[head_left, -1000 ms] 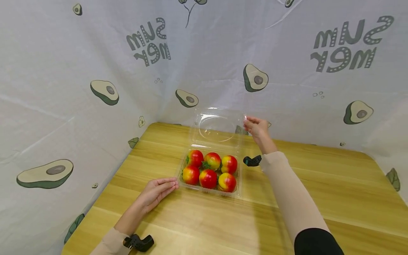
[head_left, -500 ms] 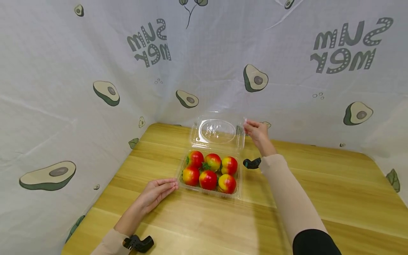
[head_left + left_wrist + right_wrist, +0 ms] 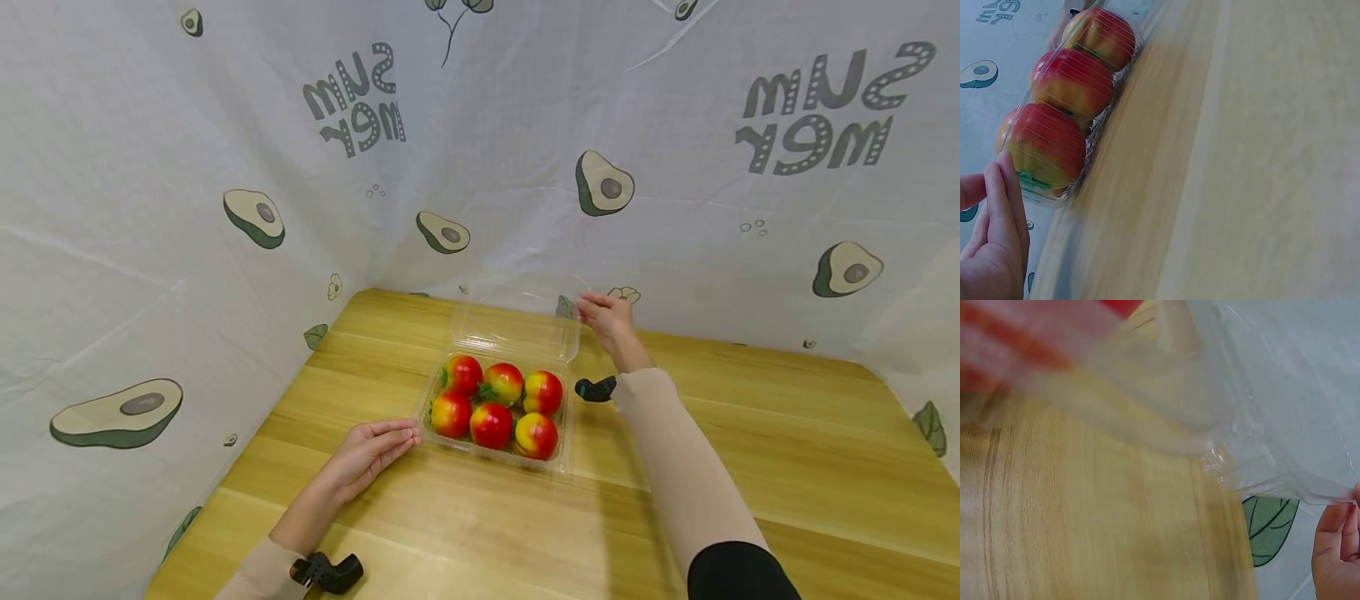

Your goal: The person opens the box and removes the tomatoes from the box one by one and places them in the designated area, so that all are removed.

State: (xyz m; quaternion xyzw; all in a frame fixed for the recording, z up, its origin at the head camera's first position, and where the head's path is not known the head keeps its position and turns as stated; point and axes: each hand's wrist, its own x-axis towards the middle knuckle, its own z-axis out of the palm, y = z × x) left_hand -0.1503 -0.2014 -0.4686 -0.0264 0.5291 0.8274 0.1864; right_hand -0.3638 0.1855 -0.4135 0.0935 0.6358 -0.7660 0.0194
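Clear plastic box [image 3: 480, 450]: open, flat on wooden tabletop [image 3: 825, 433] | transparent lid [image 3: 517, 329]: hinged at far edge, raised, tilted back | six glossy red-yellow fruits [image 3: 492, 423]: inside, two rows of three

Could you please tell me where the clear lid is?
In the head view, the clear lid stands open behind the red-yellow fruits, its right edge pinched by the right hand.

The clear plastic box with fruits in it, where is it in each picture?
Head: clear plastic box just below the middle, lid open.
Left wrist: clear plastic box at upper left, above the left hand, three fruits showing through its side.
Right wrist: clear plastic box across the top, partly blurred; lid slants down to the right hand.
Shared landmark: wood-grain table, in all three.
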